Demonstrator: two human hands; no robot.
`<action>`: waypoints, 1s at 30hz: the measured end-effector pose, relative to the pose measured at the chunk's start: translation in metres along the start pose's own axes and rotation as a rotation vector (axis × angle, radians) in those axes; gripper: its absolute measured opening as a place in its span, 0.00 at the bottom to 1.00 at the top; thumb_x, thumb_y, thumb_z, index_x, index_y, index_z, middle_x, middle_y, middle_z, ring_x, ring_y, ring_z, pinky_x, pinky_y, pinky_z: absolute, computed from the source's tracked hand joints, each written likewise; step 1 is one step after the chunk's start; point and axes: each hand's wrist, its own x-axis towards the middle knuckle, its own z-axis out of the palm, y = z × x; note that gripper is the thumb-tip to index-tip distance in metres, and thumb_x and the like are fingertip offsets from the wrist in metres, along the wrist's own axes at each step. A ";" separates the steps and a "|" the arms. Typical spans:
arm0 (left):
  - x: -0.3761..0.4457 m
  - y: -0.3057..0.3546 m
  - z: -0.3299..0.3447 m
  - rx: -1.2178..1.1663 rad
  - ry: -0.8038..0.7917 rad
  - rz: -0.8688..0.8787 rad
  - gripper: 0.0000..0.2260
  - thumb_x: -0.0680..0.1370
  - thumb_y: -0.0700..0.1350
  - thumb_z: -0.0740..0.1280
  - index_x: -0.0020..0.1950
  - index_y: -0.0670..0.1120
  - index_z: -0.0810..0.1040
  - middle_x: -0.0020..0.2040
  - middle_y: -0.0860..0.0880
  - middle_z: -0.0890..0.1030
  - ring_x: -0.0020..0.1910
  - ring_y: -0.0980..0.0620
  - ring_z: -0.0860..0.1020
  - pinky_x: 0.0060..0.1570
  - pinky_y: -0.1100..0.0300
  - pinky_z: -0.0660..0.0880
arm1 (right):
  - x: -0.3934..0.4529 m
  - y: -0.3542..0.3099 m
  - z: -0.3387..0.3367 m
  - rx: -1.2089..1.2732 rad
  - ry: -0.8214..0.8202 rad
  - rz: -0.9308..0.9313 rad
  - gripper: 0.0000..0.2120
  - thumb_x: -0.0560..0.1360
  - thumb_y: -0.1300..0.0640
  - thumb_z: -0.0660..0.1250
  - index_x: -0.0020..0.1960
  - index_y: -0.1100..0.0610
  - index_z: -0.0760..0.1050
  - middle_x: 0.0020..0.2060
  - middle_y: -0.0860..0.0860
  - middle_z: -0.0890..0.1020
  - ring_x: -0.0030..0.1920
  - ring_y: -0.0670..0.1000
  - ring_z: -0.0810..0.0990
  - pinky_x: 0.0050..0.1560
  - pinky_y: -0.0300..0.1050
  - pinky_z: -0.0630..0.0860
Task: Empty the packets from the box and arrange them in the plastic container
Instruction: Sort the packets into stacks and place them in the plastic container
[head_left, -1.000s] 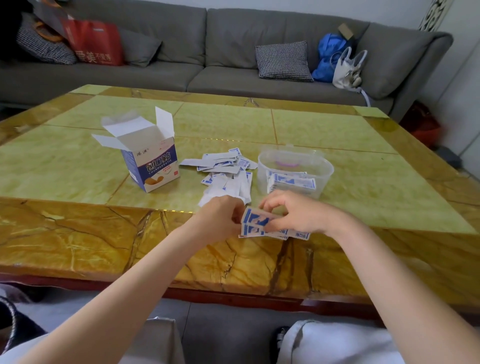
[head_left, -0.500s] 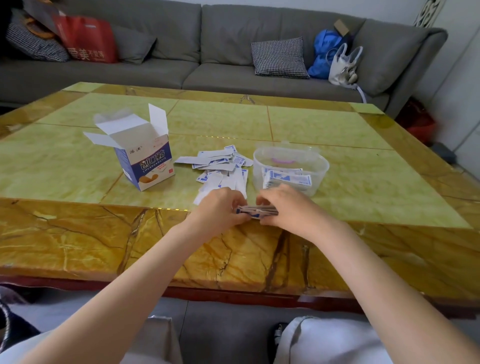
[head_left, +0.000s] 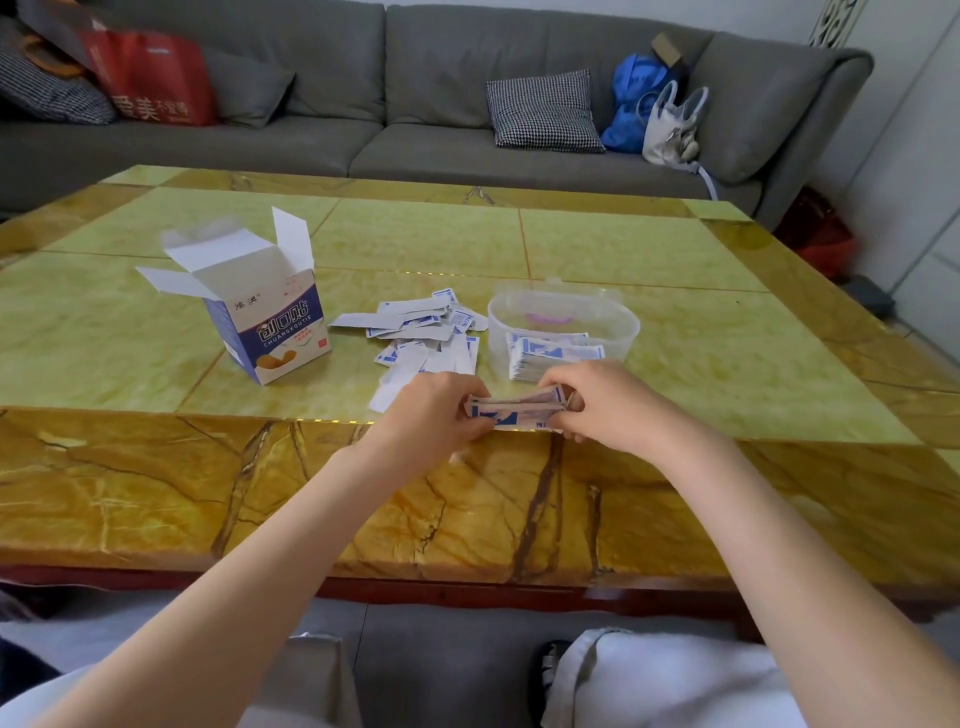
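Left hand (head_left: 434, 413) and right hand (head_left: 605, 402) pinched stack of packets (head_left: 511, 410) by its ends, low over bench (head_left: 519, 499), near plastic container (head_left: 563, 325). Both grips closed on stack. Packets looked light, thin, slick, floppy; stack likely to fan. Best held at short ends, squeezed flat. Box (head_left: 270, 317) stood open.

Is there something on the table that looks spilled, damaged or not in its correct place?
Nothing looks damaged. The loose packets lie scattered on the table between the open box and the plastic container, not yet arranged. Both hands, left hand and right hand, grip a small stack of packets.
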 end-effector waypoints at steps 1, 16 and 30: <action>0.000 -0.001 -0.001 -0.022 0.022 -0.020 0.09 0.75 0.44 0.67 0.55 0.44 0.79 0.47 0.45 0.82 0.45 0.49 0.78 0.42 0.61 0.72 | -0.001 0.001 -0.001 -0.030 0.013 -0.011 0.10 0.74 0.64 0.65 0.54 0.54 0.77 0.42 0.53 0.81 0.36 0.49 0.78 0.39 0.41 0.75; -0.003 0.006 -0.001 0.188 0.118 0.009 0.10 0.78 0.45 0.62 0.57 0.45 0.77 0.51 0.46 0.82 0.49 0.47 0.78 0.46 0.58 0.72 | 0.000 -0.005 0.007 -0.277 0.073 -0.102 0.08 0.77 0.62 0.60 0.50 0.61 0.77 0.46 0.54 0.78 0.50 0.55 0.77 0.50 0.48 0.74; 0.000 0.005 -0.003 0.044 0.070 -0.068 0.08 0.75 0.41 0.65 0.49 0.43 0.83 0.37 0.48 0.79 0.39 0.50 0.74 0.31 0.66 0.67 | -0.003 0.002 0.005 -0.159 0.030 -0.004 0.07 0.75 0.63 0.64 0.50 0.58 0.79 0.47 0.54 0.80 0.44 0.52 0.75 0.42 0.42 0.69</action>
